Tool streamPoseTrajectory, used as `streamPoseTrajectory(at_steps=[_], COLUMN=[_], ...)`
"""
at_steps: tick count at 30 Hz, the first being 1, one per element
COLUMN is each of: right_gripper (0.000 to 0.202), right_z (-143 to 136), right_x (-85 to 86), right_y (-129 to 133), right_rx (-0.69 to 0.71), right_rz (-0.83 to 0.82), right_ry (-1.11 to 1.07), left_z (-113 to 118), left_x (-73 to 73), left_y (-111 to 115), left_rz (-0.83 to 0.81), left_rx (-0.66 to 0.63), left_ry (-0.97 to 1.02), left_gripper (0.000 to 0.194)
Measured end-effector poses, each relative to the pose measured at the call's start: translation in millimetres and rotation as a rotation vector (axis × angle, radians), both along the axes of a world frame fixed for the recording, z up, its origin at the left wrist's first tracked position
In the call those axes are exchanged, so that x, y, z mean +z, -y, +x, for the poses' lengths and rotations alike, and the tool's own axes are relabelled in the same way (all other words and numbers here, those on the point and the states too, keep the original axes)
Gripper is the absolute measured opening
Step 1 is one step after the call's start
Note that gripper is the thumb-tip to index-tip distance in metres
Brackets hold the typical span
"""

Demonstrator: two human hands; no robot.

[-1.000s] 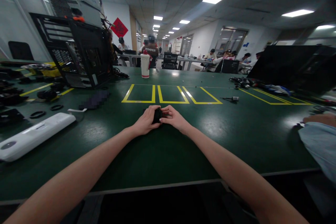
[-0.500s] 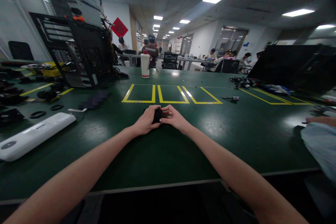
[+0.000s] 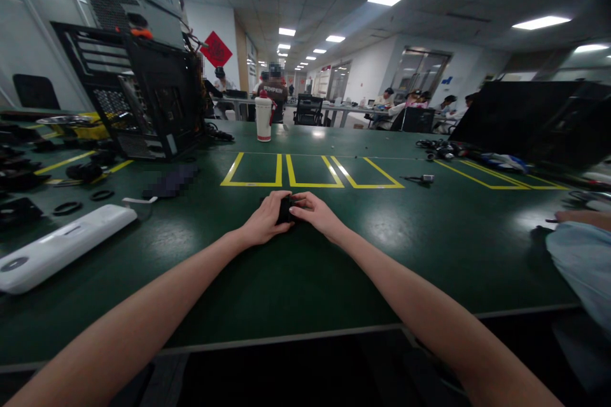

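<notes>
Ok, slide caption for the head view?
Two bare hands, left and right, at a small black object over a green table.

I see smooth, glossy green tabletop point(image 3: 305, 280); glossy white plastic-looking case point(image 3: 67, 245) left; cloth sleeve point(image 3: 580, 261) right.

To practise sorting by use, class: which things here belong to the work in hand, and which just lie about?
In use:
left hand
right hand
small black object

Apparently lying about:
white lidded cup
black rings
long white device
computer case
</notes>
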State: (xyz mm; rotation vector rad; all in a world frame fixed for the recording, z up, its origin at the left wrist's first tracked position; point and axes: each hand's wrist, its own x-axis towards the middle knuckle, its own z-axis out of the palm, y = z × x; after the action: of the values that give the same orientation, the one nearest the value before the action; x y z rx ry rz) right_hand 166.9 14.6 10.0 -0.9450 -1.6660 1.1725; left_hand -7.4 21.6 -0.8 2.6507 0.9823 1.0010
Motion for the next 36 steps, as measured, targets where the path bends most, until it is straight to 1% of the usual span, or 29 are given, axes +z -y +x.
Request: streamPoseTrajectory(at_steps=[6, 11, 16, 20, 22, 25, 27, 32, 36], right_gripper=[0.039, 0.029, 0.034, 0.032, 0.035, 0.043, 0.042, 0.028, 0.034], right_z=[4.1, 0.9, -1.0, 1.3, 2.8, 4.0, 3.4, -0.7, -1.1], right_x=[0.3, -3.4, -3.8, 0.1, 1.1, 0.5, -0.3, -1.0, 0.2], right_y=[0.6, -0.7, -1.5, 0.2, 1.5, 3.4, 4.5, 4.2, 2.1], right_rx=[0.070, 0.032, 0.005, 0.026, 0.049, 0.077, 0.071, 0.034, -0.001], right_rz=[-0.031, -0.028, -0.050, -0.029, -0.016, -0.044, -0.060, -0.081, -0.071], right_ry=[-0.035, -0.068, -0.047, -0.029, -0.054, -0.081, -0.075, -0.118, -0.064], left_z=[0.4, 1.4, 0.9, 0.4, 0.3, 0.2, 0.4, 1.2, 1.1], left_x=[-0.8, -0.6, -0.9, -1.0, -0.8, -0.5, -0.2, 0.4, -0.4], left_y=[-0.5, -0.5, -0.9, -0.8, -0.8, -0.8, -0.5, 0.4, -0.3], left_rz=[0.015, 0.017, 0.023, 0.013, 0.010, 0.007, 0.005, 0.011, 0.018], left_rx=[0.001, -0.004, -0.008, -0.002, -0.001, -0.005, -0.002, 0.000, -0.003], left_ry=[-0.013, 0.004, 0.005, 0.002, -0.004, -0.007, -0.004, 0.000, 0.003], left_gripper=[0.059, 0.061, 0.060, 0.061, 0.060, 0.059, 0.059, 0.060, 0.061])
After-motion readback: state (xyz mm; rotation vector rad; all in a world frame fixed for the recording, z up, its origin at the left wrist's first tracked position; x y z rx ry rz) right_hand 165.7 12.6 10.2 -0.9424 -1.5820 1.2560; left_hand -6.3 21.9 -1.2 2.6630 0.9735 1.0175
